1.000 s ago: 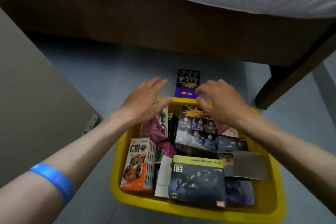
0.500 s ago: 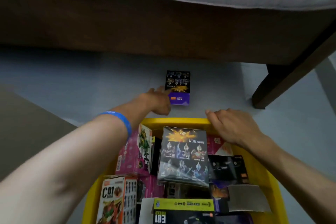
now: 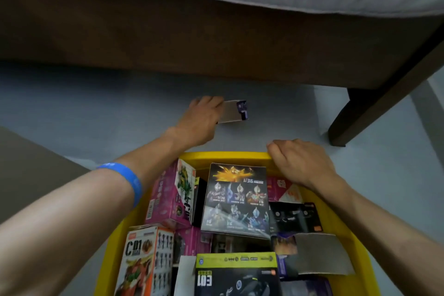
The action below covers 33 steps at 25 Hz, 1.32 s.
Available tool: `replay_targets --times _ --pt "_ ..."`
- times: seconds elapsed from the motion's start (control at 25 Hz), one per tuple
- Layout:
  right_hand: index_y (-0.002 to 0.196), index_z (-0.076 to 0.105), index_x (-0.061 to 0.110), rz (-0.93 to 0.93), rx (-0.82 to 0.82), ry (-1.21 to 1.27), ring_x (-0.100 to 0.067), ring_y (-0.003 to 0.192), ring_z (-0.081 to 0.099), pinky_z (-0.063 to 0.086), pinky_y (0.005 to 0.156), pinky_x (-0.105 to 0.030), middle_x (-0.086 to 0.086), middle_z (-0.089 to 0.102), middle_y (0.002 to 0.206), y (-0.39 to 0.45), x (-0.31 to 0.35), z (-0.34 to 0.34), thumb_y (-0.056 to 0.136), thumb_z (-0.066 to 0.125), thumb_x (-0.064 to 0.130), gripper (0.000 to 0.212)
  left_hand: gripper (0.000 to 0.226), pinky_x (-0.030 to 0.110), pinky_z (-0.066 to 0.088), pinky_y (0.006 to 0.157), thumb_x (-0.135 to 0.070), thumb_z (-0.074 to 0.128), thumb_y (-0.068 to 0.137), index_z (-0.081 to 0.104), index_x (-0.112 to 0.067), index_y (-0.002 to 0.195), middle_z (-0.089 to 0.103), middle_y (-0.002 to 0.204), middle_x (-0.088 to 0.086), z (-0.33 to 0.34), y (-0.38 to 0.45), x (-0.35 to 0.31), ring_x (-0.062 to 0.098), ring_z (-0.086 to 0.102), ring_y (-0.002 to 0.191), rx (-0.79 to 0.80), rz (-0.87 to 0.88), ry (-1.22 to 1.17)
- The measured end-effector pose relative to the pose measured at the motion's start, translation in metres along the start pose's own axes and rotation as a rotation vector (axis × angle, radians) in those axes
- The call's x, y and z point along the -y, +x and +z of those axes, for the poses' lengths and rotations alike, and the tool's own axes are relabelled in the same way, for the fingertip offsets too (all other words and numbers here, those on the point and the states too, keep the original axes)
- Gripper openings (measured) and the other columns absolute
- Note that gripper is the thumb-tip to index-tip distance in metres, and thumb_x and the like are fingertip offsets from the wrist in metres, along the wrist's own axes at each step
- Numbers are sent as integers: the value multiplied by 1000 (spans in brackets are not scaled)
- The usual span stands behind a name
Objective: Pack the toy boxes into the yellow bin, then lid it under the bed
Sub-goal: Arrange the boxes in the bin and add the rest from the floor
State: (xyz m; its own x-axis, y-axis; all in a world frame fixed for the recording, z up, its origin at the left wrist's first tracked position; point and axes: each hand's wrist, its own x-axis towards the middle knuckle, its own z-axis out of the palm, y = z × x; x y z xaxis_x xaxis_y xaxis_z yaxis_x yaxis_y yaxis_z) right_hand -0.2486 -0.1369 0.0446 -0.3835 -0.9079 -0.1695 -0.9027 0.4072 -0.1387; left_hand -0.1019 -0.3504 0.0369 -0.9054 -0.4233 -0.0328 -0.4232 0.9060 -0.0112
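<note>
1. L hand out past far rim of yellow bin, grip closed on small box – tilted, plain cardboard side up, purple edge at right, over the floor.
2. R hand on bin's far rim, fingers curled over the edge – grip closed on rim.
3. Bin on floor in front of bed, well filled w/ toy boxes: dark figure box centre, pink box left, orange-white box near left.
4. Blue wristband on L forearm.
5. Bed leg at right, apart from bin.
</note>
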Motion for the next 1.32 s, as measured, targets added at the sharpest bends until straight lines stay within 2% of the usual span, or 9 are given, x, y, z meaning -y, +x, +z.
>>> replay_targets --times 0.24,0.36,0.48,0.6,0.72,0.84,1.04,1.2,1.32 --pt "150 15 48 171 -112 725 -19 113 60 50 94 -46 4 35 158 -23 -2 -12 97 50 57 64 30 43 53 90 9 63 87 72 -4 113 68 119 9 -87 -59 -40 26 63 108 -495 42 -510" --pt "140 34 55 79 -185 1292 -9 111 61 49 88 -37 16 47 149 -42 -10 -47 93 56 52 52 32 30 57 86 10 62 87 71 -6 114 66 118 3 -134 -80 -68 13 63 111 -534 131 -747" --pt "130 55 53 -117 -261 1335 -9 114 62 49 87 -41 20 63 130 -68 -21 -75 88 55 53 42 35 32 60 78 6 62 86 73 -19 106 70 113 -4 -167 -77 -82 19 68 104 -463 205 -1012" --pt "125 62 44 -129 -198 1362 -37 112 64 51 88 -62 3 70 123 -86 -32 -82 88 69 37 38 37 37 62 74 11 60 86 75 -22 94 74 101 1 -164 -69 -109 24 70 95 -281 119 -1312" --pt "112 64 30 -30 -131 1381 -27 102 70 62 75 -38 -6 74 107 -102 -32 -64 85 75 11 34 33 32 57 65 13 58 89 73 -16 91 69 97 18 -133 -69 -151 23 66 77 -215 -75 -1383" --pt "103 60 26 27 -313 1320 -9 86 71 57 65 -22 -2 71 96 -108 -30 -52 85 74 0 34 27 25 53 53 3 56 92 62 -17 109 65 98 6 -113 -69 -169 12 64 76 -247 -37 -1448" --pt "96 63 28 209 -216 1272 -11 77 73 54 53 -18 1 75 91 -96 -50 -61 87 72 5 27 49 44 55 89 -16 73 86 42 -22 124 63 116 6 -95 -78 -161 21 66 102 -194 207 -1255" --pt "114 57 39 72 -220 1300 -12 90 70 54 65 -14 8 71 96 -97 -53 -68 87 71 30 31 26 51 58 72 -31 78 83 61 -15 94 69 96 2 -77 -84 -157 20 70 85 -221 -99 -1259" --pt "119 52 54 -158 65 987 -2 107 62 56 73 -16 29 60 112 -103 -43 -71 73 80 54 54 25 50 59 70 -33 76 84 63 -12 88 70 93 1 -62 -90 -159 22 70 82 -241 -269 -1300"
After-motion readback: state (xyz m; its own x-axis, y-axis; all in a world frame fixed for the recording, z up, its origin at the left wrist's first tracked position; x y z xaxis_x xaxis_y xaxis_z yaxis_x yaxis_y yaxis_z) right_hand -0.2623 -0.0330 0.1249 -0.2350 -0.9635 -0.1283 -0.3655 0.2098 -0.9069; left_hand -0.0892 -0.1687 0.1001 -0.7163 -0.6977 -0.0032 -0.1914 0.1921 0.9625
